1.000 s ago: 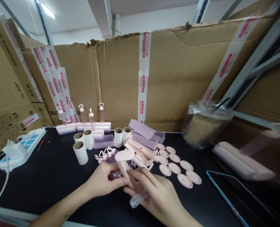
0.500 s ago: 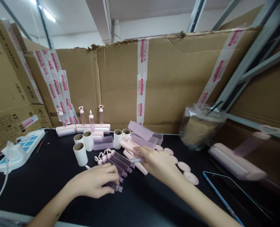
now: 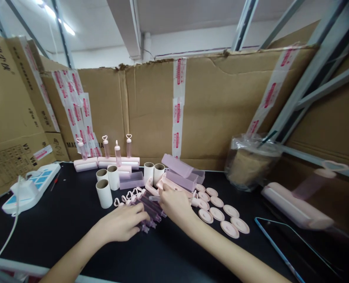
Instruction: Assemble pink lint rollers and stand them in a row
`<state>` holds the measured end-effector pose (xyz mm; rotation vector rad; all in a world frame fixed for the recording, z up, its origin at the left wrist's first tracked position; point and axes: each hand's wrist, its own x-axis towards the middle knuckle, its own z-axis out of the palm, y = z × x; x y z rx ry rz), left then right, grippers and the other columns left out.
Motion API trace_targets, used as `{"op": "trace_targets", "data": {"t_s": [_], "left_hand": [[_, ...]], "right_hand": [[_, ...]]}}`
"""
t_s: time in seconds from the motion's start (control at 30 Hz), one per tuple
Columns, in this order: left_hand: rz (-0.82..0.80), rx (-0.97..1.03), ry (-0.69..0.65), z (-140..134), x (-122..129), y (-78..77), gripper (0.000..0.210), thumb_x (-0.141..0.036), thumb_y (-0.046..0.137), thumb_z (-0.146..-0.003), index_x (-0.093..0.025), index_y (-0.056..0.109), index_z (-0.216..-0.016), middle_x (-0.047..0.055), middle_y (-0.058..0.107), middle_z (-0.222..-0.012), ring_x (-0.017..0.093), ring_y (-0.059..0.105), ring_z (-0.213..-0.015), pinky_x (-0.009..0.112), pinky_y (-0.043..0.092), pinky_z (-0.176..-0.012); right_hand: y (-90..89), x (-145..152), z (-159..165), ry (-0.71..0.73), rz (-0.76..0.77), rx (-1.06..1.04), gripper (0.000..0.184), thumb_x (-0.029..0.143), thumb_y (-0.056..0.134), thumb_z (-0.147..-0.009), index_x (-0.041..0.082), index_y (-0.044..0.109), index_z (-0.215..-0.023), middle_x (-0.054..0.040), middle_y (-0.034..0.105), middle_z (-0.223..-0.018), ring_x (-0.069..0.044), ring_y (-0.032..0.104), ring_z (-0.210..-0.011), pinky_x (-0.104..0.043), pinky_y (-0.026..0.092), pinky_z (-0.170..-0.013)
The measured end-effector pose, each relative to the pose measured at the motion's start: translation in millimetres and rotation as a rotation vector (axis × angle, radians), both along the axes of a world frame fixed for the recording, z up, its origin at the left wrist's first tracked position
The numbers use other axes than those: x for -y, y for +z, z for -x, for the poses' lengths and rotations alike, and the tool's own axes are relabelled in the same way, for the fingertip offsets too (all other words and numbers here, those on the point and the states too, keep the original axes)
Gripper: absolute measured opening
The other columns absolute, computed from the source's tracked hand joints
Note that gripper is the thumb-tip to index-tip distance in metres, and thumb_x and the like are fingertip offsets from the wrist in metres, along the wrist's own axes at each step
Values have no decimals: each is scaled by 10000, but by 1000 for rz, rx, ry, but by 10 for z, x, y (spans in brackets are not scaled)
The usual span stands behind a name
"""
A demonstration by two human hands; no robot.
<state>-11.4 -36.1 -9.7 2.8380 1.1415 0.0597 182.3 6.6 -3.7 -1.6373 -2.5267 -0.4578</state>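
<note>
My left hand (image 3: 124, 222) curls over the near side of a row of clear purple handles (image 3: 151, 206) with pink heart-shaped loops; its fingertips and thumb close around the nearest ones, partly hidden. Across my right hand (image 3: 176, 204) lies another clear handle (image 3: 154, 198), its tip out on the left and its pink cap (image 3: 195, 200) on the right. The same hand's fingers reach onto a pink roller frame (image 3: 167, 181), whose grip on it is partly covered. White paper rolls (image 3: 148, 173) stand just behind. Several pink round caps (image 3: 217, 214) lie to the right.
Purple translucent covers (image 3: 177, 165) are piled at the back. Pink rollers with upright handles (image 3: 118, 161) line the cardboard wall. A power strip (image 3: 34, 188) lies left; a bagged drink cup (image 3: 247, 165), tablet-like device (image 3: 292, 243) and large pink roller (image 3: 295, 206) are right.
My right hand has moved left and nearer, with the clear handle, uncovering more round caps. My left hand has shifted slightly against the row of handles. The view has tilted slightly upward.
</note>
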Motion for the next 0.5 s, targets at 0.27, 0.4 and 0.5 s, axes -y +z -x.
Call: {"op": "trace_targets", "data": {"t_s": [0.27,0.4,0.5], "left_hand": [[117,19,81,-16,55,46,343,-202,553,-716,-231,474,-1049,47,515,-1117,227,606,-866,309,471,-711],[139,74,39,13,82,56,386,-181,566,-721,-259,489,-1091,27,519,-1119,214,602,-893,291,458,-721],[151,137,12,32,103,50,459,-208,607,-716,-277,485,-1153,15,532,-1092,200,609,-873,271,452,-699]], "right_hand": [[95,159,-45,-31,-18,-58,278,338,575,-806,198,594,-1045,-94,623,-1014,-221,674,-710,-278,479,-549],[319,254,-479,-4,-110,-383,334,437,492,-843,208,533,-1082,-82,573,-1018,-206,644,-802,-290,497,-668],[494,213,-973,-38,-246,-637,278,403,376,-896,190,465,-1053,-87,588,-961,-191,616,-869,-274,481,-750]]}}
